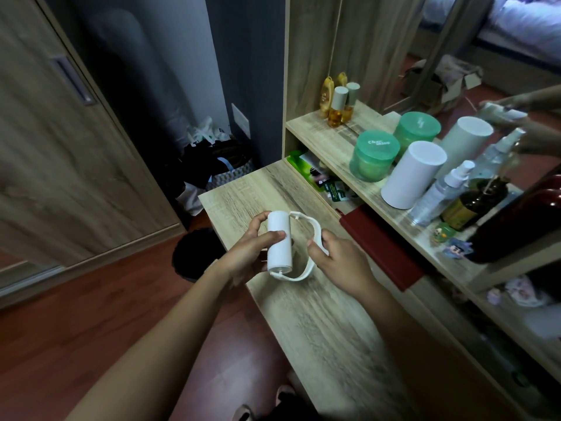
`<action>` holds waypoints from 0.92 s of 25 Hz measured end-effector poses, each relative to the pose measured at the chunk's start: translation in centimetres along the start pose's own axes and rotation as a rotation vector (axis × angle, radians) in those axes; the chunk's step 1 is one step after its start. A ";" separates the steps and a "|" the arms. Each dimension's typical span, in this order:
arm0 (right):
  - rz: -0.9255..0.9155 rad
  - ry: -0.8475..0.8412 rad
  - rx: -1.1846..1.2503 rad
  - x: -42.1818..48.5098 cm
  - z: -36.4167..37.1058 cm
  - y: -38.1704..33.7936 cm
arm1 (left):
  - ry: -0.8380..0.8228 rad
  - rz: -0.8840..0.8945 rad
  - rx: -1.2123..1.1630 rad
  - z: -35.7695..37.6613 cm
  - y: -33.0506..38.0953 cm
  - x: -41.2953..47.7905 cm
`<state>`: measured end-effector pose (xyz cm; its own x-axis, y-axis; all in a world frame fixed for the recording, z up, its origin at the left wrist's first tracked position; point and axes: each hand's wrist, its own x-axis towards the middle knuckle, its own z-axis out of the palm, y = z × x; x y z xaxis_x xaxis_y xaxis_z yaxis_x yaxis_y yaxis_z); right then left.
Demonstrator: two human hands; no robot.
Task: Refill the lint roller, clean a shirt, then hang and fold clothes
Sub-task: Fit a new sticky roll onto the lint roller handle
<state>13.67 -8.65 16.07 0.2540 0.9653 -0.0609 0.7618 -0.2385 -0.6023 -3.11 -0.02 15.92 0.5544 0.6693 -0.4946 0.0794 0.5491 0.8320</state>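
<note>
Head view: white lint roller (pixel 279 244) held just above the wooden surface (pixel 318 314). Left hand (pixel 252 253) grips the roll itself; right hand (pixel 337 259) clasps the curved white handle. Behind the roller, on the shelf (pixel 340 141): white cylinder (pixel 413 174), green jar (pixel 373 159), spray bottle (pixel 440 189).

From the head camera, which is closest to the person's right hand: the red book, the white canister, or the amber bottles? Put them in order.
Measured from the right hand:
1. Red book, just to its right on the desk edge.
2. White canister, farther up on the shelf.
3. Amber bottles, at the shelf's far end.
</note>
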 end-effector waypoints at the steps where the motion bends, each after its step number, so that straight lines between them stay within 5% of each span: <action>1: 0.001 0.008 0.005 0.0 0.0 0.0 | -0.009 0.001 -0.021 0.0 -0.2 0.1; 13: 0.061 0.042 -0.032 -0.1 0.3 -1.4 | 0.222 0.162 0.019 3.8 -0.3 0.0; 23: 0.086 0.108 -0.011 0.2 -0.2 -2.6 | 0.251 0.287 0.193 3.4 0.6 -0.5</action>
<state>11.83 -7.84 17.82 0.3803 0.9245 -0.0255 0.7411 -0.3211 -0.5897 -0.49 -1.71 17.50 0.3594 0.8956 -0.2623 0.1180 0.2352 0.9648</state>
